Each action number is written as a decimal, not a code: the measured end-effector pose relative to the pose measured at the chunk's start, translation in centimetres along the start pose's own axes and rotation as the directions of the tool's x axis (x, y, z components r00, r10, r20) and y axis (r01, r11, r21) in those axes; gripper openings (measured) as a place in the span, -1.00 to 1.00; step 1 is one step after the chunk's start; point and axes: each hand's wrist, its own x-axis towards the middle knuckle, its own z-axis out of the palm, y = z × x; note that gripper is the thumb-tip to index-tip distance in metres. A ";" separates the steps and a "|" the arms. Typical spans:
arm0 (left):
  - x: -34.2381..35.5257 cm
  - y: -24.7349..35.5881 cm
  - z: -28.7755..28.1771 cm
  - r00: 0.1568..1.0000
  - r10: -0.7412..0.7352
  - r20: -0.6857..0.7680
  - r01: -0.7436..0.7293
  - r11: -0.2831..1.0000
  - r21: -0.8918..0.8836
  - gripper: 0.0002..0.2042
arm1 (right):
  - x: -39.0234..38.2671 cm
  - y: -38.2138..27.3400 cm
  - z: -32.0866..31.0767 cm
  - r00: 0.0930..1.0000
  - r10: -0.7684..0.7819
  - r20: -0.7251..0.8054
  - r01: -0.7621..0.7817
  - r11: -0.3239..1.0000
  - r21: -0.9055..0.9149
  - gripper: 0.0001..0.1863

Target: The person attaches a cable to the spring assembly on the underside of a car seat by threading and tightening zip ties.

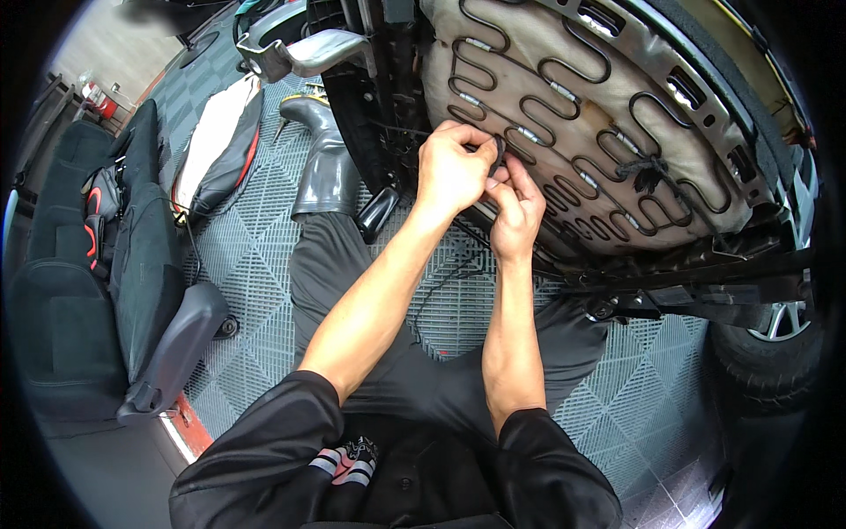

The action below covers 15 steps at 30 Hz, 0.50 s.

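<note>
An upturned seat fills the upper right, showing black zigzag springs (573,106) over pale padding (493,79) in a metal frame (599,22). At its lower-left part, my left hand (454,167) is closed, thumb and forefinger pinched on a small dark piece (499,152) that I cannot identify. Just right of and below it, my right hand (515,212) has curled fingers at the same piece; what its fingertips hold is partly hidden. A dark knot of cord or wire (648,175) sits on the springs farther right.
Removed dark seats (66,326) stand at left, beside a white, black and red cover (211,141). My rubber boot (322,176) rests on the grey grid floor (242,344). A wheel (767,361) is at right, below dark metal rails (687,291).
</note>
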 end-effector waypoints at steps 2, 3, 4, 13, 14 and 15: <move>0.2 -1.0 0.7 0.996 -0.087 -0.027 0.082 0.984 -0.160 -0.83 | -0.1 0.5 -0.2 0.999 0.041 -0.001 -0.040 0.991 0.128 -0.46; -0.1 -0.3 1.0 0.981 -0.194 0.011 0.191 0.948 -0.256 -0.84 | 0.1 0.8 -0.8 0.999 0.038 0.000 -0.038 0.988 0.153 -0.46; -0.4 0.6 1.2 0.954 -0.293 0.056 0.294 0.892 -0.343 -0.85 | 0.2 0.8 -1.2 0.999 0.034 0.006 -0.034 0.983 0.181 -0.46; -2.5 -0.4 2.2 0.977 0.144 -0.155 -0.157 0.985 -0.072 -0.78 | 0.3 1.3 -2.0 0.997 0.021 0.078 -0.032 0.989 0.145 -0.39; -2.7 -0.6 2.1 0.972 0.194 -0.130 -0.200 0.979 -0.035 -0.77 | 0.3 1.5 -2.3 0.995 0.019 0.094 -0.034 0.986 0.161 -0.39; -2.9 -0.2 1.7 0.966 0.239 -0.103 -0.239 0.971 0.003 -0.77 | 0.2 1.5 -2.5 0.995 0.042 0.093 -0.060 0.978 0.201 -0.40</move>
